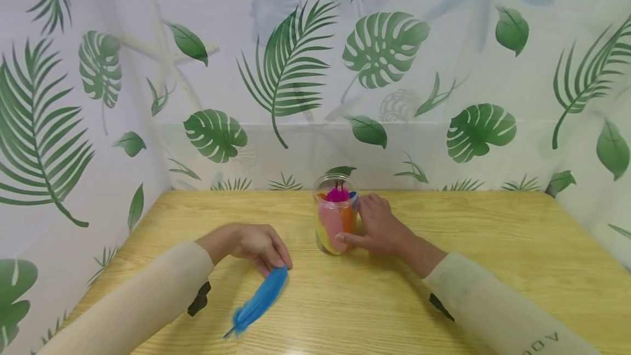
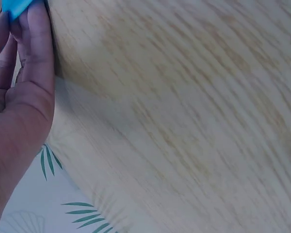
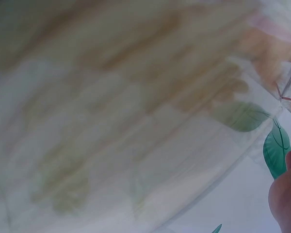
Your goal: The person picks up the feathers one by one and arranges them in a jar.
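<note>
My left hand (image 1: 258,248) pinches a blue feather (image 1: 261,299) by its tip between thumb and fingers. The quill end of the feather points down and left, close over the table. In the left wrist view, a bit of the same blue feather (image 2: 15,7) shows at the fingertips. A clear plastic jar (image 1: 321,244) stands upright near the table's back edge, packed with pink, yellow, orange, magenta and blue feathers (image 1: 330,221). My right hand (image 1: 382,228) grips the jar from its right side, thumb across the front. Only part of that hand (image 3: 287,196) shows in the right wrist view.
The wood-grain table (image 1: 483,234) runs back to a white sheet (image 1: 305,152) printed with green leaves. This sheet also hangs along the left and right sides. Dark wrist devices (image 1: 199,298) show under both pale sleeves (image 1: 143,295).
</note>
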Motion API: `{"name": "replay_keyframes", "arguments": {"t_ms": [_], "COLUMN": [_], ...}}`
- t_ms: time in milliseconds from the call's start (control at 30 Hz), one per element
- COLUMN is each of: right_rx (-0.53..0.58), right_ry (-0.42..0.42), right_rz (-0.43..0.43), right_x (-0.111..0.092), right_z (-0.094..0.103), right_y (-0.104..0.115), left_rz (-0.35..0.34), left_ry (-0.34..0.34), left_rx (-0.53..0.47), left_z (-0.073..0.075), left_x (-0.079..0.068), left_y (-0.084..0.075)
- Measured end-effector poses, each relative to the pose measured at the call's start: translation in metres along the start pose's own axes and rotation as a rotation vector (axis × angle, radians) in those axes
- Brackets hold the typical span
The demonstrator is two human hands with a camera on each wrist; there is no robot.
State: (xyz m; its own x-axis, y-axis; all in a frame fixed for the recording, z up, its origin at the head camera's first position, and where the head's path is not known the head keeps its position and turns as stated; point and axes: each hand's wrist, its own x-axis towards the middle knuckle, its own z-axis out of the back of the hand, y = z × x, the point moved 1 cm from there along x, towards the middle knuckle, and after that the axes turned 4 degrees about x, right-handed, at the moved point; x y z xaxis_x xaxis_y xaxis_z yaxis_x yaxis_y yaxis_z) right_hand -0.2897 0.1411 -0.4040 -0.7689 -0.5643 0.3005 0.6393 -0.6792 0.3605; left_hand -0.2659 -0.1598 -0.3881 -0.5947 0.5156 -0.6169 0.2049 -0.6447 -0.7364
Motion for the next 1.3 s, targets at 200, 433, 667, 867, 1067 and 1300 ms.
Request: {"name": "replay_keyframes", "arguments": {"t_ms": [200, 433, 667, 867, 1067, 1300], "right_rx": [-0.002, -0.002, 0.001, -0.010, -0.002, -0.002], "right_ry": [-0.005, 0.011, 0.011, 0.006, 0.008, 0.018], "right_rz": [0.019, -0.004, -0.014, -0.013, -0.019, -0.021], "right_x": [0.000, 0.001, 0.000, -0.001, -0.002, -0.001], "right_z": [0.000, 0.000, 0.001, 0.002, 0.002, 0.002], "right_y": [0.001, 0.005, 0.007, 0.005, 0.004, 0.005], "left_rz": [-0.039, -0.028, -0.051, -0.050, -0.034, 0.002], "left_ry": [-0.015, -0.146, -0.110, -0.078, -0.129, -0.085], "left_rx": [-0.037, -0.079, -0.142, -0.081, 0.015, -0.138], "left_z": [0.002, 0.003, 0.006, 0.003, -0.003, 0.000], "left_x": [-0.002, -0.001, -0.004, 0.000, 0.002, 0.000], "left_y": [0.004, 0.003, 0.001, -0.005, -0.012, -0.006]}}
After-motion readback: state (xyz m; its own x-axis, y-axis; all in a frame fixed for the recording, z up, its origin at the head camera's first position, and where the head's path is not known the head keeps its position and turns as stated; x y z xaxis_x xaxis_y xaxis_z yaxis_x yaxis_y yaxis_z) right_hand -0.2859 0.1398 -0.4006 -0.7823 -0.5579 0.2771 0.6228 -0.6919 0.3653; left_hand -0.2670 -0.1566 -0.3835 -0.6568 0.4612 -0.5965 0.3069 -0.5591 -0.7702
